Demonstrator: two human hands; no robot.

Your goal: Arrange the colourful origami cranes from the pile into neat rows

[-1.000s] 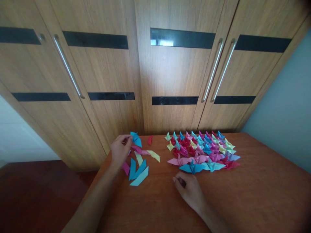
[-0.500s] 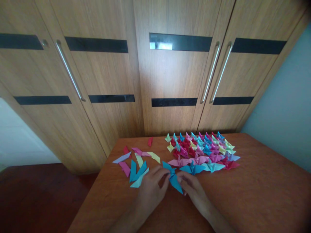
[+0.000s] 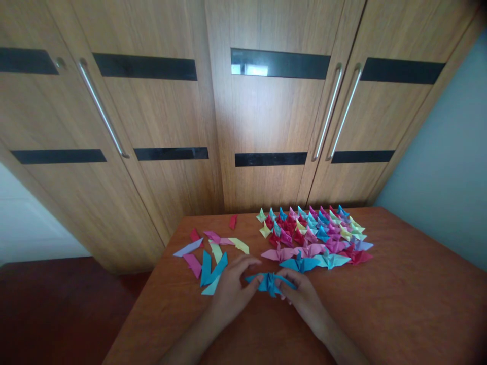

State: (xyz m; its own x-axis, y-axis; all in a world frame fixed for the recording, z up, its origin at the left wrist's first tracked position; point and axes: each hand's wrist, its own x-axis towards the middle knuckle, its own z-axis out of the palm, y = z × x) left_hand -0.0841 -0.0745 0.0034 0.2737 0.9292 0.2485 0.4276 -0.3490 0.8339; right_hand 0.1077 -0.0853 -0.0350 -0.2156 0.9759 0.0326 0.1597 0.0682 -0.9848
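Observation:
A blue origami crane [image 3: 271,285] is held between my two hands above the front of the table, its wings spread sideways. My left hand [image 3: 235,285] pinches the left wing between thumb and fingers. On the other side, the right wing is gripped by my right hand [image 3: 299,290], whose fingertips partly cover it. Just beyond my hands, a blue crane [image 3: 300,262] and a pale turquoise crane [image 3: 332,259] stand in the front row of many finished paper cranes. Left of my left hand lie blue folded strips [image 3: 213,268].
Several rows of coloured cranes [image 3: 312,228] fill the back right of the table [image 3: 399,284]. Loose folded papers, among them a yellow one [image 3: 239,245] and a pink one [image 3: 193,265], lie at left. A wooden wardrobe [image 3: 266,187] rises behind the table's far edge.
The blue crane has turned from a diagonal position to lying crosswise, wings left and right. My left fingers have shifted onto its left wing. The view has moved slightly.

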